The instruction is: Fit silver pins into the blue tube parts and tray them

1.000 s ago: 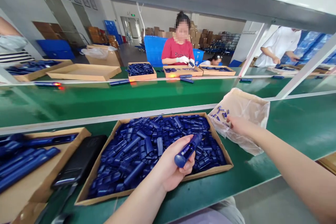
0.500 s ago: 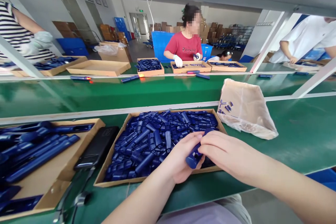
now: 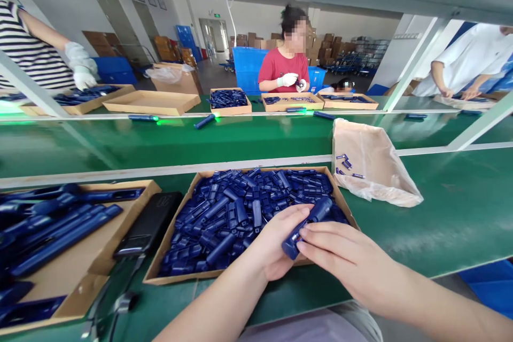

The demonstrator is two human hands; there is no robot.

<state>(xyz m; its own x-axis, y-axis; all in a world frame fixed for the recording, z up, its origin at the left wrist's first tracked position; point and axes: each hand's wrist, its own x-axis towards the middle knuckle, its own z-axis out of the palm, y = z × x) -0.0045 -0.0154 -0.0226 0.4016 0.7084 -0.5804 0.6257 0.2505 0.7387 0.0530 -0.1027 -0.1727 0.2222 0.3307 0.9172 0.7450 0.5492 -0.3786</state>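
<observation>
My left hand [image 3: 276, 243] grips a dark blue plastic tube-shaped part [image 3: 308, 220] above the near right corner of a cardboard tray [image 3: 176, 256]. That tray is heaped with several similar blue parts [image 3: 240, 208]. My right hand [image 3: 340, 256] lies against the lower end of the held part, its fingertips touching it. Whether something small sits under those fingertips is hidden.
A plastic bag [image 3: 372, 165] with a few small blue pieces lies right of the tray. A second cardboard tray [image 3: 92, 256] with long blue pieces and a black device [image 3: 148, 224] sit to the left. Beyond the green conveyor [image 3: 200, 141], other people work at their own trays.
My right hand came back from the plastic bag to the blue part in my left hand. In the last half second the part tilted up so its top end shows.
</observation>
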